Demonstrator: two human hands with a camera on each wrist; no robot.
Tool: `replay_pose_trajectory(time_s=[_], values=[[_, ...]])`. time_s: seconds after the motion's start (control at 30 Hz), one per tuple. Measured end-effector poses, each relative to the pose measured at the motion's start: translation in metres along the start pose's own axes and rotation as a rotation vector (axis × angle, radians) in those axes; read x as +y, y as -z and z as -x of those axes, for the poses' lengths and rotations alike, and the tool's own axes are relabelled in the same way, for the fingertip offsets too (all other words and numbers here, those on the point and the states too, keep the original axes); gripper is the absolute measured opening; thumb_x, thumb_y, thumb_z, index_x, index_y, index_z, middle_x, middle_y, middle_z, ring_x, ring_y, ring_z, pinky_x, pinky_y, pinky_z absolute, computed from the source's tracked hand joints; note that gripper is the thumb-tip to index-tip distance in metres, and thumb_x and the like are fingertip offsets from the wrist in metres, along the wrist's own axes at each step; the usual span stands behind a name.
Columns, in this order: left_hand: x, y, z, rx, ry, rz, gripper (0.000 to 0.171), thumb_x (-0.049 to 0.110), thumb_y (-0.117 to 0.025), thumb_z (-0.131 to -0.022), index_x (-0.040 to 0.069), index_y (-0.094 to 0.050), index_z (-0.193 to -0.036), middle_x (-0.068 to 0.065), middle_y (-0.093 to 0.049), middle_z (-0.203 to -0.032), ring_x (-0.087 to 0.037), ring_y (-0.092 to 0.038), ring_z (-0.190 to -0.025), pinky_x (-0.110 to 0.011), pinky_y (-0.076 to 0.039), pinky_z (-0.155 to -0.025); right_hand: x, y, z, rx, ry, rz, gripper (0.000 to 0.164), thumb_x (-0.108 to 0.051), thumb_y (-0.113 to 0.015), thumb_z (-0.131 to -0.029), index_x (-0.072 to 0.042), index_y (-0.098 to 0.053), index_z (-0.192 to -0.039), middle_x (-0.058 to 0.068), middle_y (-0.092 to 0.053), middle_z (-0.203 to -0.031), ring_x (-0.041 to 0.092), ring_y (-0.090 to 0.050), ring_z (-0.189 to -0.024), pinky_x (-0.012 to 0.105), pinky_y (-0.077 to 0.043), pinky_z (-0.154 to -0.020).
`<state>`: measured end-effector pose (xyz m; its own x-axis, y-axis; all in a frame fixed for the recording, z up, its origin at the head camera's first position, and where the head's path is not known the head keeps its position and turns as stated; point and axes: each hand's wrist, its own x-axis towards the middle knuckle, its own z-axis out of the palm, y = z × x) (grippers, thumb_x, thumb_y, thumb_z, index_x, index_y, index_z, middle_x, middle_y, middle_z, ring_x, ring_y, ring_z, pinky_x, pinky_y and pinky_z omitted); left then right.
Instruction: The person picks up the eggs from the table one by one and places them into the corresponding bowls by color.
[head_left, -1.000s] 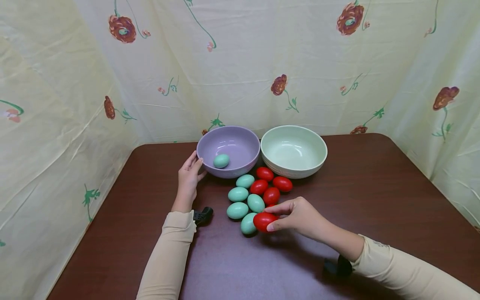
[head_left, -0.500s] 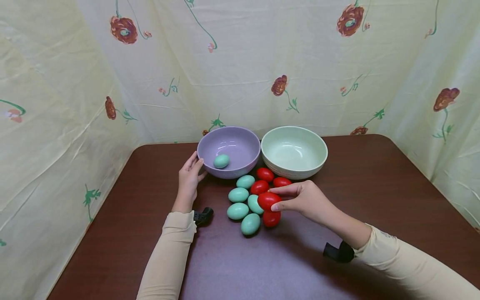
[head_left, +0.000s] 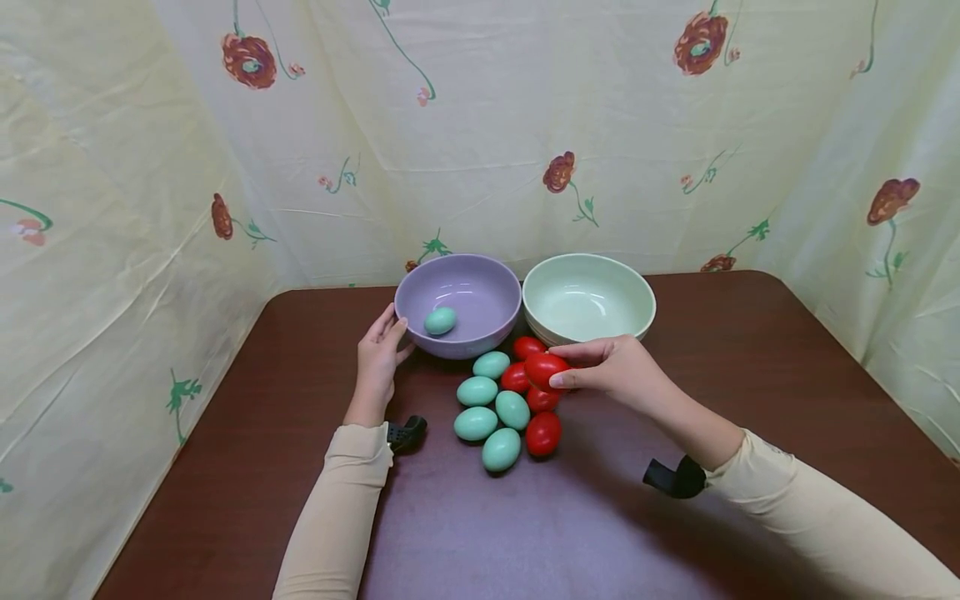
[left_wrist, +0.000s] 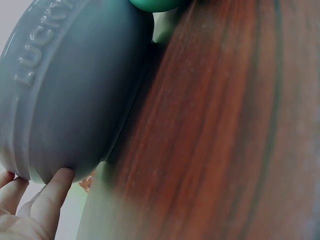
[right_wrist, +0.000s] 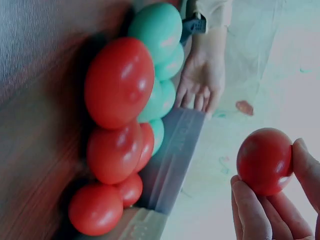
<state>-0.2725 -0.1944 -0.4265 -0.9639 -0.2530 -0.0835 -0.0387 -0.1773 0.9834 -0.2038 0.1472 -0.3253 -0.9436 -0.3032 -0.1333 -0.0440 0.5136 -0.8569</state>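
Note:
My right hand [head_left: 628, 372] pinches a red egg [head_left: 546, 371] between thumb and fingers, raised over the other red eggs and in front of the pale green bowl [head_left: 588, 300]. In the right wrist view this egg [right_wrist: 265, 161] is held at the fingertips. My left hand [head_left: 378, 354] touches the outer left side of the purple bowl [head_left: 480, 287] with its fingertips. One mint-green egg [head_left: 440, 321] lies inside that bowl. Before the bowls, several mint-green eggs [head_left: 476, 424] sit on the left and several red eggs [head_left: 543, 434] on the right, some partly hidden by my right hand.
The two bowls stand side by side at the back of a dark brown table [head_left: 315, 367]. A flowered curtain [head_left: 480, 125] hangs behind and on both sides. Each wrist wears a black device, such as the left wrist camera [head_left: 407, 433].
My right hand has lifted the red egg from beside the nearest mint-green egg and carried it away towards the bowls. The egg in the purple bowl has shifted slightly left; my left hand stays put.

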Motion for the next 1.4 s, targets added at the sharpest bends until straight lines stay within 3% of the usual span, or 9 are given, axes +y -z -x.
replay_pose_trajectory(time_s=[0.13,0.4,0.6,0.9,1.07,1.17,1.4], values=[[-0.001,0.000,0.000,-0.001,-0.001,0.005,0.057,0.024,-0.059,-0.101,0.017,-0.039,-0.154,-0.003,-0.033,-0.162,-0.020,-0.044,-0.142,-0.048,-0.046,-0.108,0.000,0.005,-0.007,0.028,-0.013,0.026,0.049,-0.040,-0.082,-0.080,-0.019,-0.072,-0.124,0.004,-0.077,-0.108,0.022,-0.061,-0.111,0.026,-0.056,-0.080],[0.000,0.000,0.000,-0.002,0.003,0.001,0.057,0.025,-0.058,-0.101,0.017,-0.039,-0.154,-0.003,-0.032,-0.162,-0.019,-0.043,-0.143,-0.047,-0.045,-0.109,-0.001,0.015,-0.019,0.044,-0.020,0.016,0.052,-0.039,-0.080,-0.083,-0.016,-0.069,-0.128,0.005,-0.075,-0.116,0.020,-0.061,-0.116,0.016,-0.052,-0.081],[0.001,0.000,0.000,0.003,0.009,-0.005,0.057,0.025,-0.059,-0.101,0.018,-0.039,-0.154,-0.003,-0.033,-0.162,-0.019,-0.044,-0.142,-0.047,-0.046,-0.108,-0.003,0.022,-0.026,0.021,-0.052,-0.100,0.054,-0.034,-0.080,-0.085,-0.011,-0.066,-0.132,0.000,-0.078,-0.106,0.010,-0.073,-0.093,0.020,-0.057,-0.084],[0.000,0.001,-0.001,0.000,0.014,-0.012,0.057,0.026,-0.058,-0.101,0.019,-0.038,-0.154,-0.003,-0.032,-0.163,-0.019,-0.044,-0.143,-0.048,-0.045,-0.109,-0.005,0.031,-0.037,0.065,-0.075,-0.078,0.053,-0.036,-0.079,-0.085,-0.013,-0.067,-0.131,-0.012,-0.076,-0.096,0.017,-0.057,-0.110,0.020,-0.053,-0.081],[-0.001,0.002,-0.001,-0.002,0.014,-0.013,0.057,0.026,-0.058,-0.101,0.020,-0.038,-0.154,-0.002,-0.032,-0.163,-0.019,-0.044,-0.143,-0.047,-0.045,-0.109,-0.006,0.033,-0.043,0.051,-0.081,-0.161,0.053,-0.031,-0.077,-0.088,-0.009,-0.064,-0.134,-0.018,-0.074,-0.087,0.006,-0.065,-0.098,0.019,-0.056,-0.086],[0.000,0.002,-0.001,-0.001,0.014,-0.014,0.057,0.027,-0.058,-0.101,0.020,-0.038,-0.154,-0.002,-0.032,-0.163,-0.019,-0.044,-0.143,-0.047,-0.045,-0.109,-0.005,0.035,-0.048,0.051,-0.097,-0.228,0.054,-0.029,-0.077,-0.088,-0.006,-0.062,-0.135,-0.019,-0.074,-0.085,0.000,-0.069,-0.091,0.025,-0.056,-0.094],[0.000,0.001,0.000,-0.003,0.014,-0.009,0.057,0.026,-0.058,-0.101,0.020,-0.039,-0.154,-0.002,-0.033,-0.162,-0.019,-0.044,-0.142,-0.048,-0.045,-0.110,0.001,0.040,-0.061,0.106,-0.125,-0.256,0.055,-0.031,-0.079,-0.086,-0.005,-0.064,-0.133,-0.016,-0.073,-0.091,-0.002,-0.070,-0.088,0.029,-0.054,-0.097]])
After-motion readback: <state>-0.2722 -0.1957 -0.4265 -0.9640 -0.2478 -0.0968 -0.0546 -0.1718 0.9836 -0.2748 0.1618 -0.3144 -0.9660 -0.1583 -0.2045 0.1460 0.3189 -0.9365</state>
